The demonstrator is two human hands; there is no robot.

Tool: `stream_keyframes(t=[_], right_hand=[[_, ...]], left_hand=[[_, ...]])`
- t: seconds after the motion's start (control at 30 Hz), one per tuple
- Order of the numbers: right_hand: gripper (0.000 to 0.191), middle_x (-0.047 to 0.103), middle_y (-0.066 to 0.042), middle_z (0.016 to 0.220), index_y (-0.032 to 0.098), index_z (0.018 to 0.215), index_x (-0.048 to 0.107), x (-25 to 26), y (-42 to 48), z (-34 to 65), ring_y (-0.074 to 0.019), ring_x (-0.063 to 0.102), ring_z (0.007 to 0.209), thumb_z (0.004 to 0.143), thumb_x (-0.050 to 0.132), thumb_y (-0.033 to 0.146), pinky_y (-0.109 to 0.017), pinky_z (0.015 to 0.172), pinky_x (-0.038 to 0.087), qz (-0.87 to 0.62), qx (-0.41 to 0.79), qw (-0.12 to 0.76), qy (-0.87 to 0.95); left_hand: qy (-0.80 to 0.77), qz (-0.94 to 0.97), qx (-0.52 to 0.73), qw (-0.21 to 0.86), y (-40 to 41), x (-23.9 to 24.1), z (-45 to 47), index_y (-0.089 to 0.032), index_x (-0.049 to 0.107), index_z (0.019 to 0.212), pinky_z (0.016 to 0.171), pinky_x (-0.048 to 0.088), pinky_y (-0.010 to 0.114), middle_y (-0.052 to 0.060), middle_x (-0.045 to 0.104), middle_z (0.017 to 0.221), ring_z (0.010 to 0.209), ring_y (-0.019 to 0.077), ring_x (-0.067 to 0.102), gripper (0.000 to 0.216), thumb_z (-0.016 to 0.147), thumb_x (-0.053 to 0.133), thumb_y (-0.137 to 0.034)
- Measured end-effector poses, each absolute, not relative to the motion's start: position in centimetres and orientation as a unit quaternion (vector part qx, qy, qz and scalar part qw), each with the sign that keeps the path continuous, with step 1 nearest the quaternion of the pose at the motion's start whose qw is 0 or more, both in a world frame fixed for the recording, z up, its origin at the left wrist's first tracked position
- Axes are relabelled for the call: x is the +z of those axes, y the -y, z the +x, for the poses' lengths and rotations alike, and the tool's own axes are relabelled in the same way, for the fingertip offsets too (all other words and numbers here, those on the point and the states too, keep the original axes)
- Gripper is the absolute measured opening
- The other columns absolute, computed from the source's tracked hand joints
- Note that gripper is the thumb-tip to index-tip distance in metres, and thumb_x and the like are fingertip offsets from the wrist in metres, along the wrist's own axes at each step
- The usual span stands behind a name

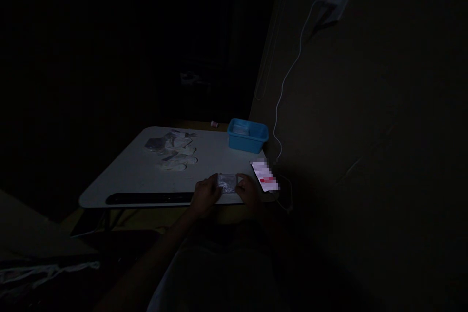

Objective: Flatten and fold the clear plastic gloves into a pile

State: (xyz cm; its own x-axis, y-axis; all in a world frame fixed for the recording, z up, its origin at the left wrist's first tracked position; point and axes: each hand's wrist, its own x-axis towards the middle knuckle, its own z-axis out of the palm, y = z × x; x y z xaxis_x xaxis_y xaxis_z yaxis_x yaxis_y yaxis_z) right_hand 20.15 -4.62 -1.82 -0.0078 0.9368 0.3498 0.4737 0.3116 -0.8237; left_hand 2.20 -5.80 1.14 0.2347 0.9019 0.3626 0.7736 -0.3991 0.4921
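Note:
Between my two hands, near the front edge of the white table (124,170), is a small clear plastic packet (228,183). My left hand (206,194) is closed on its left side, thumb on top. The fingers of my right hand (247,189) pinch its right side. What lies inside the packet is too dark to make out. A phone (263,175) with a lit screen lies just right of my right hand. On the left half of the table are several pale, flat pieces (179,153) with clear plastic wrapping among them.
A blue plastic basket (245,144) with something pale inside stands at the back right corner. A small pinkish-white spool-like thing (214,124) sits behind the table. A white cable (281,92) hangs from a wall socket (334,7). A dark slot strip (149,198) runs along the front edge.

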Motion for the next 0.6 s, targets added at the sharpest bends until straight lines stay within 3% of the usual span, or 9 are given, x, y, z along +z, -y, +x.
stream_keyframes(t=[0.37,0.6], right_hand=[[0.022,0.061,0.000,0.070,0.020,0.076,0.059,-1.91,5.00,20.03,-0.0149,0.057,0.067,0.061,0.045,0.009,-0.026,0.062,0.047,-0.543,0.205,0.438,0.687],[0.024,0.063,-0.002,0.072,0.020,0.083,0.062,-1.63,5.15,19.73,-0.0150,0.057,0.065,0.064,0.049,0.011,-0.025,0.061,0.047,-0.560,0.163,0.411,0.700]], left_hand=[[-0.553,0.775,0.296,0.081,5.78,1.15,2.34,-0.015,0.049,0.115,0.072,0.043,0.029,0.005,0.067,0.083,0.076,0.0180,0.061,0.040,0.077,0.049,-0.027],[-0.560,0.783,0.264,0.061,5.73,1.23,2.39,-0.014,0.059,0.100,0.073,0.041,0.031,0.008,0.066,0.088,0.082,0.0209,0.060,0.028,0.079,0.046,-0.028]])
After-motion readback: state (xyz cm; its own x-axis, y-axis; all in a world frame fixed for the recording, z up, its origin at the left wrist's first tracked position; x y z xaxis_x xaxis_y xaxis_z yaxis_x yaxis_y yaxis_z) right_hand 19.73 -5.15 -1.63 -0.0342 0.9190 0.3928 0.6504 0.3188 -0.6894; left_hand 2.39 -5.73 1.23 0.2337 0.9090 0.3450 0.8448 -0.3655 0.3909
